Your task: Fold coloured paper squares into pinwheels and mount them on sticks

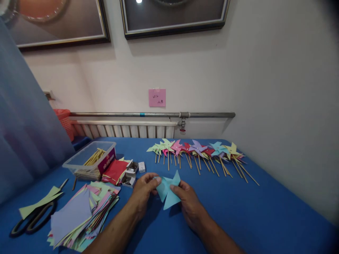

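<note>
A light blue paper pinwheel sheet (171,199), cut into pointed blades, is held between both hands above the blue table. My left hand (146,188) pinches its left corner between thumb and fingers. On the other side, my right hand (186,197) grips the paper with the thumb pressed on its front. No stick shows on this piece. Left of my left hand stand small open boxes (129,180) of metal pins or tacks, with a small white box (142,167) beside them. Near my left forearm lies a pile of coloured cut paper (71,215).
Several finished pinwheels (197,148) on sticks lie in a row at the back right. A clear plastic box (90,158) holds wooden sticks, next to red paper squares (116,171). Black-handled scissors (39,218) lie far left under yellow-green paper. Pipes (119,114) run along the wall.
</note>
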A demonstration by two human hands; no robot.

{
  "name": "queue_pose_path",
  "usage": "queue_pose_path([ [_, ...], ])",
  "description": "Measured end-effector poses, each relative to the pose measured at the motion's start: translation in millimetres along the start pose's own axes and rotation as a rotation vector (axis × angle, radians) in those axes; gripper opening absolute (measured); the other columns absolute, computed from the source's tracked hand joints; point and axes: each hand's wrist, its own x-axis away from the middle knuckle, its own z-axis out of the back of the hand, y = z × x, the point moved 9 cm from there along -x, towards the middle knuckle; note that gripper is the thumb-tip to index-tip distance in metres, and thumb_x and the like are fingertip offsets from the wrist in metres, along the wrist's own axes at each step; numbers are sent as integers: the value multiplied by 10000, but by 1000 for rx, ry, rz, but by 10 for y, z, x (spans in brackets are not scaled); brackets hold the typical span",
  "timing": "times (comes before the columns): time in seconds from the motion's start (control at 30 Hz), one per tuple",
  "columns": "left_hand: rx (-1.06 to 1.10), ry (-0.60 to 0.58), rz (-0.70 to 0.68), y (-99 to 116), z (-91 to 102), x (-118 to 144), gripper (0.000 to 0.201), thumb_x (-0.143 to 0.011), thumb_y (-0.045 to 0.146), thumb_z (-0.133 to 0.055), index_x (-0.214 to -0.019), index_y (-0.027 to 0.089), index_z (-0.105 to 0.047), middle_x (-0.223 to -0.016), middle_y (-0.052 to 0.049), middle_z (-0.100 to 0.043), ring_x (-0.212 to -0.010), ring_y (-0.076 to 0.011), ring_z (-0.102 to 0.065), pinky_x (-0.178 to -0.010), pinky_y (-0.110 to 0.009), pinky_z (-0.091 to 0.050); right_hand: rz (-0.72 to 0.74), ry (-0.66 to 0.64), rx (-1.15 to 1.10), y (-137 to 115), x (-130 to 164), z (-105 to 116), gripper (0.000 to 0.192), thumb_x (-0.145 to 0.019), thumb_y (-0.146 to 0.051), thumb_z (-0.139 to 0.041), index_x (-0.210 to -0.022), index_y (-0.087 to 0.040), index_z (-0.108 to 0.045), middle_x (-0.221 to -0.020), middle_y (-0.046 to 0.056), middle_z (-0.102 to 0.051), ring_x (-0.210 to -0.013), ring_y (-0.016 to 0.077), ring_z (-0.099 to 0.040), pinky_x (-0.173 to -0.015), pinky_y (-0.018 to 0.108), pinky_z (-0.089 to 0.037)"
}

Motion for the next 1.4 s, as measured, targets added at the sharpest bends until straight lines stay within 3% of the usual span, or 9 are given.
queue_pose_path([
  [0.13,88,-141,27,-15,-237,94,541,-520,443,-994,-888,114,-772,-742,-55,-736,-650,-154,-621,-633,-269,-474,-6,21,-77,-50,47,-46,433,-648,-426,-961,-953,-154,-818,-776,33,-775,-657,157,-628,-636,260,-506],
  [0.2,133,-154,40,-34,-300,119,539,-481,388,-1004,-884,113,-774,-764,-70,-765,-682,-178,-662,-678,-289,-519,-1,26,-86,-40,64,-62,424,-647,-425,-964,-943,-158,-819,-772,28,-768,-673,165,-632,-649,269,-509],
  [0.43,38,64,13,-48,-146,100,452,-441,261,-947,-817,151,-720,-591,42,-656,-532,-113,-548,-541,-228,-438,-12,51,-39,162,45,-32,402,-675,-410,-938,-972,-164,-824,-789,21,-776,-688,173,-621,-675,283,-475],
  [0.73,-44,59,-56,-47,-140,79,372,-502,263,-901,-807,161,-714,-590,50,-640,-540,-114,-534,-531,-224,-448,-9,48,-73,152,51,-33,360,-695,-403,-935,-960,-187,-824,-821,27,-793,-712,190,-652,-732,305,-496],
  [1.0,-53,67,-35,27,-126,98,321,-493,264,-849,-754,176,-685,-575,59,-625,-534,-118,-532,-534,-233,-458,-15,-2,-111,139,92,-143,509,-659,-434,-976,-1074,-185,-818,-966,65,-827,-864,249,-724,-809,333,-533],
  [1.13,-49,50,-22,57,-104,61,333,-482,255,-836,-769,170,-691,-604,41,-658,-541,-128,-555,-546,-248,-475,38,-48,-8,68,73,-136,474,-776,-516,-902,-1111,-203,-785,-931,49,-803,-862,246,-720,-806,339,-542],
  [1.23,-59,-15,4,44,-122,31,326,-488,241,-814,-779,170,-686,-628,27,-674,-551,-139,-569,-561,-261,-490,123,8,162,-66,-16,16,496,-794,-579,-864,-1103,-210,-746,-903,42,-776,-825,235,-704,-763,338,-544],
  [1.3,-95,-57,4,32,-135,15,297,-500,219,-799,-768,176,-677,-622,31,-661,-550,-135,-560,-558,-253,-476,204,43,328,-217,-57,99,538,-750,-535,-885,-1156,-215,-735,-1055,75,-793,-933,260,-709,-835,372,-559],
  [1.4,-189,-89,-43,25,-139,2,259,-540,181,-767,-787,180,-689,-610,49,-628,-551,-121,-529,-542,-227,-426,318,51,577,-449,-25,102,493,-818,-388,-804,-1284,-257,-713,-1230,82,-781,-1122,283,-685,-1042,451,-509],
])
